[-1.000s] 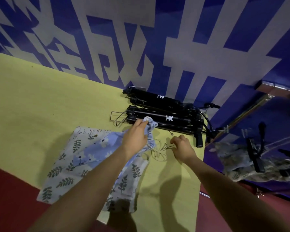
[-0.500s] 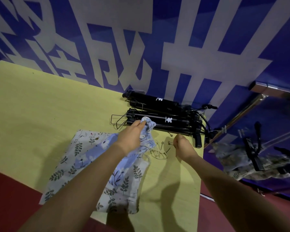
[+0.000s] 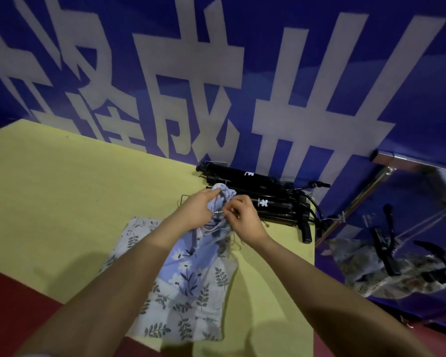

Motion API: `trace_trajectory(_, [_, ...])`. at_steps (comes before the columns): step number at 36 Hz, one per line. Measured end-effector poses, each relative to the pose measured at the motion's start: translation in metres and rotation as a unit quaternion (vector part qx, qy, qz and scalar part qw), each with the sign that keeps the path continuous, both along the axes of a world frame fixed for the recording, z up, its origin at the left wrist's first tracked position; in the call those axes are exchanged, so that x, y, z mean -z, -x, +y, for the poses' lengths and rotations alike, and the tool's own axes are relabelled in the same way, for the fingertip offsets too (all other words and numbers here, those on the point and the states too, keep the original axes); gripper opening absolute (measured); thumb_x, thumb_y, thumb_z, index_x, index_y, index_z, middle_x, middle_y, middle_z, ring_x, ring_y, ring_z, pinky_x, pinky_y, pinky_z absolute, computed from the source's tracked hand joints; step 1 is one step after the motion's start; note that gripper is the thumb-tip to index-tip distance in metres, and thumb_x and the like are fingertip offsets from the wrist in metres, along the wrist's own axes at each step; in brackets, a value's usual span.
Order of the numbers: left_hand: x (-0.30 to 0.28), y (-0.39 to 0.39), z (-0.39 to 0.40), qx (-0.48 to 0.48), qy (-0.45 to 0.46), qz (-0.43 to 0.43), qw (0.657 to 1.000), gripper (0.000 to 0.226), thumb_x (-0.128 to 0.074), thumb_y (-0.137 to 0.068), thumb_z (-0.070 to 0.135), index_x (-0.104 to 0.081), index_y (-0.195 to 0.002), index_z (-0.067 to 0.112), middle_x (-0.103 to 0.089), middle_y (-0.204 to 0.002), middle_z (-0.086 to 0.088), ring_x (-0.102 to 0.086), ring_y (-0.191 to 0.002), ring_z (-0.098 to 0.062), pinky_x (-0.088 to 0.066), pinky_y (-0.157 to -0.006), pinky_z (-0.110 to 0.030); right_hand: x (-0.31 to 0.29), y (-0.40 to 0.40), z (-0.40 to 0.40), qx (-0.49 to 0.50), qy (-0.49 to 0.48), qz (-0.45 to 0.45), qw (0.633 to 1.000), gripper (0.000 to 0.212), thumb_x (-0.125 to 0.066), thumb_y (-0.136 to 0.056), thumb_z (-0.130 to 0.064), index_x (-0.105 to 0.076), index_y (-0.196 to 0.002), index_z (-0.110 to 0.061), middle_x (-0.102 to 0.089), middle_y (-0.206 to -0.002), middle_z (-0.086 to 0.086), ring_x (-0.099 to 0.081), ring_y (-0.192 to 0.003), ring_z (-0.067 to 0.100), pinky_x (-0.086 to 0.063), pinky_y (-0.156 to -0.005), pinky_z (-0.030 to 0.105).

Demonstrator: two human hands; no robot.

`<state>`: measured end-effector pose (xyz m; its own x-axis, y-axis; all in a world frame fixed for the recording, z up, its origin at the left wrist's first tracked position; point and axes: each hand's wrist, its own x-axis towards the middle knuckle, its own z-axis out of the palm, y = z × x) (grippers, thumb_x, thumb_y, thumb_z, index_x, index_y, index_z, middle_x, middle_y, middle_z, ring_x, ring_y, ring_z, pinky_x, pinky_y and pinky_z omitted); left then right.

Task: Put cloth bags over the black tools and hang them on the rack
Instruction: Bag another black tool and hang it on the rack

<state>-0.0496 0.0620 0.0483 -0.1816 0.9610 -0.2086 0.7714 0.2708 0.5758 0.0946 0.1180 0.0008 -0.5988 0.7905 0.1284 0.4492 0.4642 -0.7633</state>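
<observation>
A blue and white leaf-print cloth bag [image 3: 188,287] lies on the yellow table [image 3: 62,202], its gathered mouth lifted toward the far edge. My left hand [image 3: 198,211] grips that bunched mouth. My right hand [image 3: 245,217] pinches the bag's drawstring and a small metal piece right beside the left hand's fingers. Several black folded tools [image 3: 255,189] lie just behind both hands against the wall, with a wire hook showing at their left end.
A blue wall with big white characters [image 3: 216,86] stands behind the table. At the right, a metal rack bar [image 3: 355,197] carries bagged black tools [image 3: 386,256] hanging below it. Red floor lies in front of the table.
My right hand moved left from the table surface up to the bag's mouth and now pinches the drawstring. The left hand lifted the bunched mouth a little higher.
</observation>
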Motion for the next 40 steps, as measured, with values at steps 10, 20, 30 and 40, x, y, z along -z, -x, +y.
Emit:
trace_trajectory(10, [-0.011, 0.013, -0.011, -0.079, -0.046, -0.103, 0.991, 0.062, -0.039, -0.09, -0.005, -0.033, -0.147, 0.019, -0.027, -0.156, -0.001, -0.057, -0.111, -0.027, -0.044, -0.061, -0.013, -0.009, 0.027, -0.008, 0.017, -0.031, -0.033, 0.999, 0.017, -0.059, -0.092, -0.016, -0.069, -0.106, -0.012, -0.045, -0.108, 0.002, -0.054, -0.094, 0.021, -0.049, -0.085, 0.04])
trace_trajectory(20, [-0.012, 0.022, -0.007, -0.045, 0.005, 0.134, 0.99, 0.069, -0.048, -0.091, 0.006, -0.017, -0.151, 0.021, -0.024, -0.153, 0.003, -0.05, -0.119, -0.028, -0.047, -0.077, -0.036, -0.014, 0.028, 0.003, -0.037, 0.004, -0.067, 0.997, 0.043, -0.047, -0.092, 0.0, -0.051, -0.134, -0.007, -0.047, -0.115, 0.011, -0.05, -0.108, 0.024, -0.038, -0.093, 0.023])
trace_trajectory(30, [-0.025, 0.017, -0.001, -0.001, 0.098, 0.267, 0.959, 0.083, -0.049, -0.091, 0.007, 0.007, -0.151, 0.021, -0.02, -0.151, -0.003, -0.055, -0.104, -0.033, -0.039, -0.066, -0.032, -0.032, 0.039, 0.013, -0.03, 0.018, -0.086, 0.996, 0.052, -0.052, -0.089, -0.004, -0.041, -0.14, -0.005, -0.042, -0.122, 0.012, -0.048, -0.113, 0.025, -0.029, -0.082, 0.01])
trace_trajectory(40, [-0.069, 0.024, 0.005, -0.027, 0.035, 0.189, 0.981, 0.084, -0.056, -0.089, 0.018, -0.001, -0.152, 0.019, -0.032, -0.146, -0.007, -0.053, -0.112, -0.032, -0.048, -0.079, -0.039, -0.075, 0.045, 0.013, 0.005, -0.078, -0.023, 0.997, 0.047, -0.046, -0.094, -0.008, -0.042, -0.141, -0.012, -0.046, -0.115, 0.01, -0.053, -0.101, 0.025, -0.043, -0.083, 0.028])
